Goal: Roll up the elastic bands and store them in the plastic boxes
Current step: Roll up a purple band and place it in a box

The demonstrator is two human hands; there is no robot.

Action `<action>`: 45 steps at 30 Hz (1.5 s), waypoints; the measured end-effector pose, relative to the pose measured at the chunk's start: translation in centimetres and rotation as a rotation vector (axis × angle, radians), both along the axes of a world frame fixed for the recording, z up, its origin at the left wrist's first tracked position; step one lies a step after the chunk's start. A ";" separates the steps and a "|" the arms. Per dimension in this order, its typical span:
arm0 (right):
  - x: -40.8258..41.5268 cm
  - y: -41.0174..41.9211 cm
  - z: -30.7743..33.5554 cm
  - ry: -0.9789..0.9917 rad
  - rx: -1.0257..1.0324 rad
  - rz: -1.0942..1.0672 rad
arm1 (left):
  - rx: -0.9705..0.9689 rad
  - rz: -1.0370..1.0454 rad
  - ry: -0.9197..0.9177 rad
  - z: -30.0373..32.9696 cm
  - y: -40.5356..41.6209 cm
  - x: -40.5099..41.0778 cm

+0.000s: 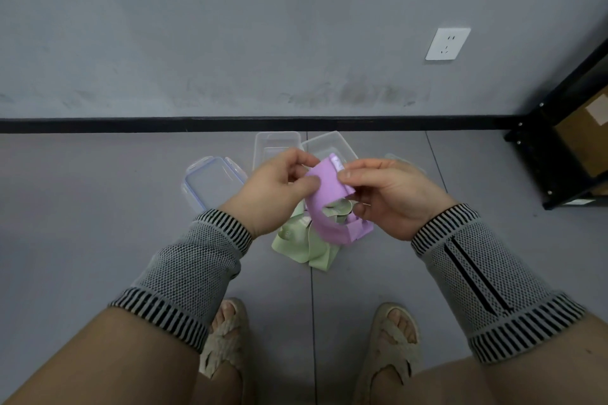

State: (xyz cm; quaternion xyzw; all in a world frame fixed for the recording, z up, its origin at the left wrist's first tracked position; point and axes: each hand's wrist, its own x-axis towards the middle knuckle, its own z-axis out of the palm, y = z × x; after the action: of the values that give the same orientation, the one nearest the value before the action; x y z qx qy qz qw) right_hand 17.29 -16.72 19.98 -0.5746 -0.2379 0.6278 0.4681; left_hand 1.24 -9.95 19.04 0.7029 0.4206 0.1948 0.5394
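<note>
Head view: two hands held one end of a purple elastic band above the floor, seemingly to begin rolling it.

From above, the left hand [274,186] and right hand [391,197] each pinched the purple elastic band [327,189] between thumb and fingers, its tail hanging to the floor [98,207]. A green band [306,245] lay heaped beneath. Two clear plastic boxes [276,145] sat open just beyond, a lid [210,182] beside them, apparently ready to receive rolls.

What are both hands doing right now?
Left hand: closed, pinching the purple band.
Right hand: closed, pinching the same band's upper end.
</note>
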 end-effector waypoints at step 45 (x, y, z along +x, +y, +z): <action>-1.9 -0.7 -0.4 -0.329 0.402 0.149 | -0.215 0.140 -0.141 1.1 0.3 -0.7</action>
State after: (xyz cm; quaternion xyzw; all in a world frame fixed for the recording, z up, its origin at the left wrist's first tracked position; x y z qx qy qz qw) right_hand 15.36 -17.47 19.60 -0.5451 -0.4725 0.4989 0.4804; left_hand 0.52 -9.60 20.11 0.5948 0.4481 0.2345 0.6248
